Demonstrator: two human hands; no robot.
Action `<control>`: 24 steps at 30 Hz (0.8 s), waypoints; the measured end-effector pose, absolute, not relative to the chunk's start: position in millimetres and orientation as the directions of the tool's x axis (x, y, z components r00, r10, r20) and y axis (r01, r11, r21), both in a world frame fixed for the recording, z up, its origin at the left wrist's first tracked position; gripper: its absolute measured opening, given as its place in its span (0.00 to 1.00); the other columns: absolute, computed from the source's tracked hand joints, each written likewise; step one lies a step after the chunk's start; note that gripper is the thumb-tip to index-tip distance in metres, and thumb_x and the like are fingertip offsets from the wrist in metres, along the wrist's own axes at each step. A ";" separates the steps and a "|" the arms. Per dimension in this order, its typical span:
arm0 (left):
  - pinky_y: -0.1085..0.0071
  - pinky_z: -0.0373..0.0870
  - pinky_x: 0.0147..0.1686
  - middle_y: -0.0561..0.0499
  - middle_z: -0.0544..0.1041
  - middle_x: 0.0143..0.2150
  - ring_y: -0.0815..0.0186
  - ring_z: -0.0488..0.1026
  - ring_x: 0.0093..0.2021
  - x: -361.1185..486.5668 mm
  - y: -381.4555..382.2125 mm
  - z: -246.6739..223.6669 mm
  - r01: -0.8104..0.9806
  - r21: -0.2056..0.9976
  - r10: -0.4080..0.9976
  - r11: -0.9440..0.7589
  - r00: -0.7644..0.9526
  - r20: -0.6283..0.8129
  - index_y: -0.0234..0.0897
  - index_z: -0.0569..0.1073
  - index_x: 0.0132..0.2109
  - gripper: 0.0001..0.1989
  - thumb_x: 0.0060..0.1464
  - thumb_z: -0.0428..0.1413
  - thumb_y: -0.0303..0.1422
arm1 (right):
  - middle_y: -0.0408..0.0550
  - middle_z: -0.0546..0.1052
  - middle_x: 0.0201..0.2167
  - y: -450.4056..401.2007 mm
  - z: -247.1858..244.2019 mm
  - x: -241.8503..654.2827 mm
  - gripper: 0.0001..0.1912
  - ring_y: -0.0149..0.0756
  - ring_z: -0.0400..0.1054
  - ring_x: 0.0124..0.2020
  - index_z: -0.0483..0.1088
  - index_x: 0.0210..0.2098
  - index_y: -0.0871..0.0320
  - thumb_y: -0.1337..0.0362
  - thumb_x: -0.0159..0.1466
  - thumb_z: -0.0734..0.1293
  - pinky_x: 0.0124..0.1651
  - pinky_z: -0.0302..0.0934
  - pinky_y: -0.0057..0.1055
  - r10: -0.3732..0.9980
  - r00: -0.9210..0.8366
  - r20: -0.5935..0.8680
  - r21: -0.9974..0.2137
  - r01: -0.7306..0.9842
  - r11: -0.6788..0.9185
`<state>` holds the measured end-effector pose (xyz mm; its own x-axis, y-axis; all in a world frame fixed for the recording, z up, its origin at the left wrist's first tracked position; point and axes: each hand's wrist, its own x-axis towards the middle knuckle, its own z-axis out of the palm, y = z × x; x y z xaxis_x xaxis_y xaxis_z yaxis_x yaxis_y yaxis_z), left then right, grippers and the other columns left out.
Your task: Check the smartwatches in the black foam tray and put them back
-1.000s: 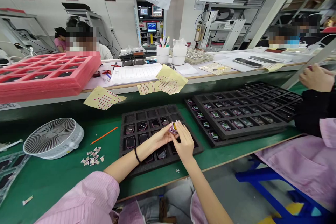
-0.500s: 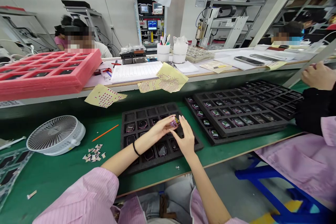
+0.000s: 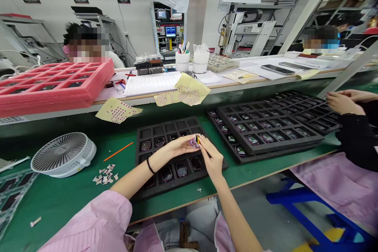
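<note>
Above the black foam tray [image 3: 180,184], my left hand [image 3: 180,146] holds a small smartwatch case [image 3: 194,141] with a purple rim and something yellow on its right side. My right hand [image 3: 212,158] is closed at that yellow side, its thumb and fingertips pinching the edge of the case. The fingers partly cover the case, so its face is hard to make out. More dark watch cases [image 3: 181,169] lie in the tray's pockets below my hands, and some back-row pockets hold nothing.
Stacked foam trays [image 3: 271,141] with watch parts stand to the right, near a co-worker's hands [image 3: 347,101]. Left are a white fan [image 3: 63,153], an orange stick [image 3: 118,151] and small pale tabs [image 3: 105,175]. A raised shelf bears a pink foam tray [image 3: 97,86].
My right hand's fingers have closed in on the watch case, which has turned slightly. The co-worker's hands at the right have come further into view.
</note>
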<state>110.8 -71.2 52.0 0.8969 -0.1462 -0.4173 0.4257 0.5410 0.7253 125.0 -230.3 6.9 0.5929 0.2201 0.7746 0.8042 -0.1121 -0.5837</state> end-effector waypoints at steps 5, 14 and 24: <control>0.64 0.72 0.50 0.44 0.79 0.32 0.67 0.78 0.34 103.4 -80.9 51.9 0.427 0.639 -0.151 0.640 0.885 -0.440 0.28 0.77 0.39 0.08 0.58 0.55 0.28 | 0.47 0.77 0.48 -230.6 14.3 121.4 0.16 0.42 0.70 0.52 0.73 0.49 0.51 0.70 0.65 0.62 0.58 0.63 0.47 0.188 0.595 0.781 -0.594 0.801 -0.066; 0.71 0.73 0.44 0.49 0.78 0.29 0.72 0.75 0.29 94.1 -91.5 44.0 0.280 0.571 -0.066 0.772 0.928 -0.366 0.29 0.76 0.35 0.07 0.58 0.54 0.28 | 0.53 0.73 0.53 -216.9 13.4 107.8 0.21 0.44 0.67 0.56 0.65 0.59 0.56 0.67 0.66 0.61 0.58 0.62 0.47 0.222 0.523 0.823 -0.466 0.845 -0.263; 0.75 0.73 0.36 0.49 0.78 0.28 0.72 0.74 0.25 87.0 -104.7 46.4 0.303 0.523 -0.089 0.797 0.915 -0.393 0.30 0.75 0.32 0.12 0.59 0.54 0.35 | 0.51 0.76 0.49 -205.9 -3.2 114.7 0.24 0.43 0.70 0.52 0.61 0.61 0.54 0.70 0.66 0.57 0.57 0.65 0.49 0.105 0.435 0.894 -0.357 0.835 -0.419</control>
